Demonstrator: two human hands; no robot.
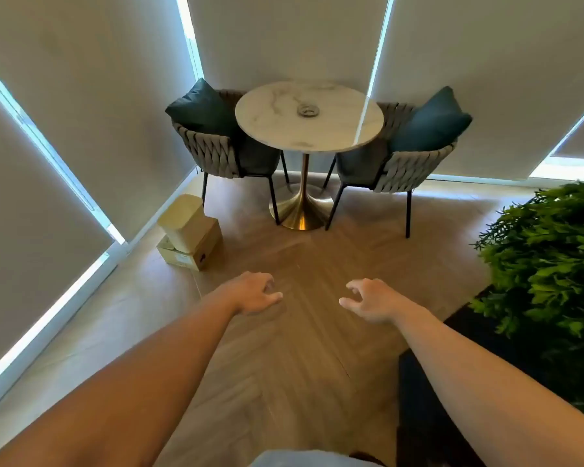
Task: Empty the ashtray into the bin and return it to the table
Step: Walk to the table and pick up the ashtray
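A small round metal ashtray (308, 111) sits near the middle of a round white marble table (270, 129) on a gold pedestal, far ahead of me. A cream bin with a closed lid (181, 222) stands on the floor at the left, against a cardboard box. My left hand (255, 293) and my right hand (368, 299) are stretched out in front of me over the wooden floor, well short of the table. Both hold nothing, and their fingers are loosely curled and apart.
Two woven chairs with dark teal cushions flank the table, one at the left (216, 143) and one at the right (408, 156). A cardboard box (199, 251) lies by the bin. A leafy green plant (550, 257) in a dark planter fills the right side. Window blinds surround the corner.
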